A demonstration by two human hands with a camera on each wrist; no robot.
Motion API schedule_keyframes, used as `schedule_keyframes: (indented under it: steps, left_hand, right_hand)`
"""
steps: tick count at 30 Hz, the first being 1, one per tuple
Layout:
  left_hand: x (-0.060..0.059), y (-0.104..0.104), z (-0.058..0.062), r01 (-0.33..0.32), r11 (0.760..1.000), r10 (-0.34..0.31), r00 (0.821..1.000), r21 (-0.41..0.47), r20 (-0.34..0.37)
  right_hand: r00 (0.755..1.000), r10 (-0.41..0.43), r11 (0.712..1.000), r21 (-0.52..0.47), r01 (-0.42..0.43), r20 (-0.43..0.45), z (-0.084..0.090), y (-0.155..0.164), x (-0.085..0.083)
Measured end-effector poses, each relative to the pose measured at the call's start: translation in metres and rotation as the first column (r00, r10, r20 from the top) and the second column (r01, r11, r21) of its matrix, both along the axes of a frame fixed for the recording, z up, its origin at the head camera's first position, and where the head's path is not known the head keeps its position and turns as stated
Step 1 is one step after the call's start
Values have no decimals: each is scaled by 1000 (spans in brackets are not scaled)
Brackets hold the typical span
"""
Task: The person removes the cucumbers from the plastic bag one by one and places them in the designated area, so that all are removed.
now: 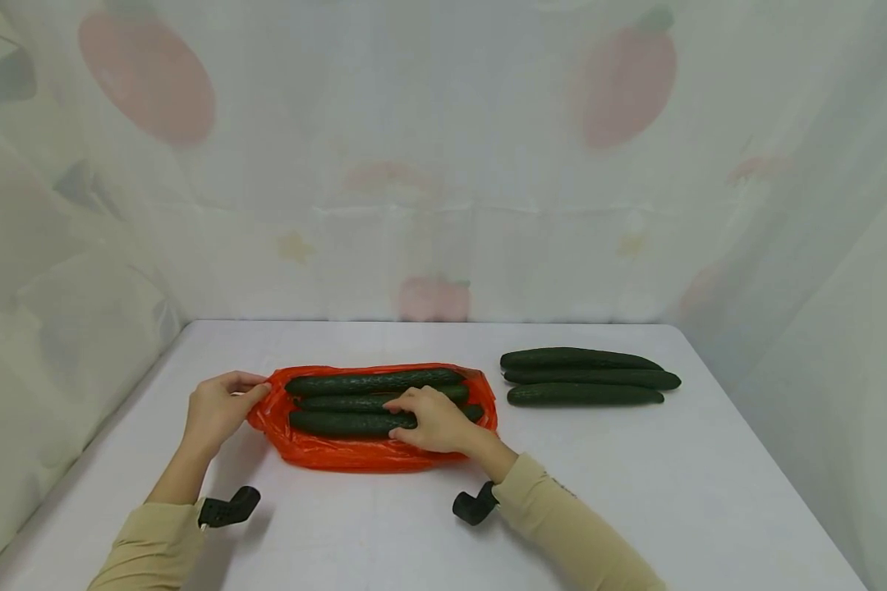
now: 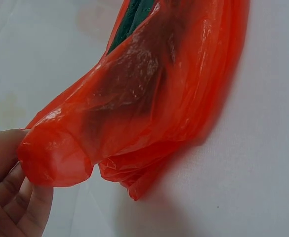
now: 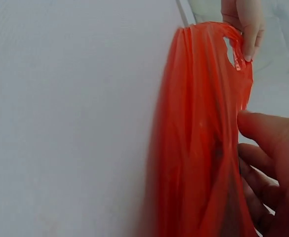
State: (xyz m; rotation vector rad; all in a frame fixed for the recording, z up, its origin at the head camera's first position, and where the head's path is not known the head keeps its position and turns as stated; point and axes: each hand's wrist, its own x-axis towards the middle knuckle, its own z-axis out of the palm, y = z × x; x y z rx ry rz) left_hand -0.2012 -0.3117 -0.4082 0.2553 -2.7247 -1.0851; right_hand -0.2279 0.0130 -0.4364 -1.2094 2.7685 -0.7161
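Observation:
An orange-red plastic bag (image 1: pixel 325 454) lies on the table with its mouth facing up. Three dark green cucumbers (image 1: pixel 373 382) lie side by side inside it. At the bag's left end, my left hand (image 1: pixel 220 408) pinches the plastic between thumb and fingers; the left wrist view shows the gathered bag end (image 2: pixel 55 158) at those fingertips. My right hand (image 1: pixel 438 420) is over the cucumbers, its thumb and fingers spread and slightly bent above the front one. In the right wrist view, the thumb (image 3: pixel 258 128) is by the bag's rim, and the other fingertips are partly hidden.
Three more cucumbers (image 1: pixel 584 394) lie together on the white table (image 1: pixel 636 484), to the right of the bag. Printed fabric (image 1: pixel 429 123) hangs behind the table and along both sides. A small black device (image 1: pixel 229 507) is attached at each wrist.

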Motion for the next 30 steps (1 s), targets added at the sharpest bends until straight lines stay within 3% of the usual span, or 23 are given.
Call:
schedule_keyframes:
  steps: [8,18,23,30]
  left_hand:
    - [1,-2,-1,5,1000,-5,999,-24,-38]
    - [2,-4,-1,0,1000,0,1000,-1,-11]
    - [3,-4,-1,-3,1000,4,1000,6,-4]
    - [2,-3,-1,-4,1000,4,1000,8,-14]
  right_hand:
    - [989,-46,994,91,59,-138,0,-9,7]
    - [983,-64,992,100,82,-173,3,-10,13]
    - [988,-36,993,104,52,-148,3,-6,11]
    - [999,20,995,101,-15,-44,8,0,8]
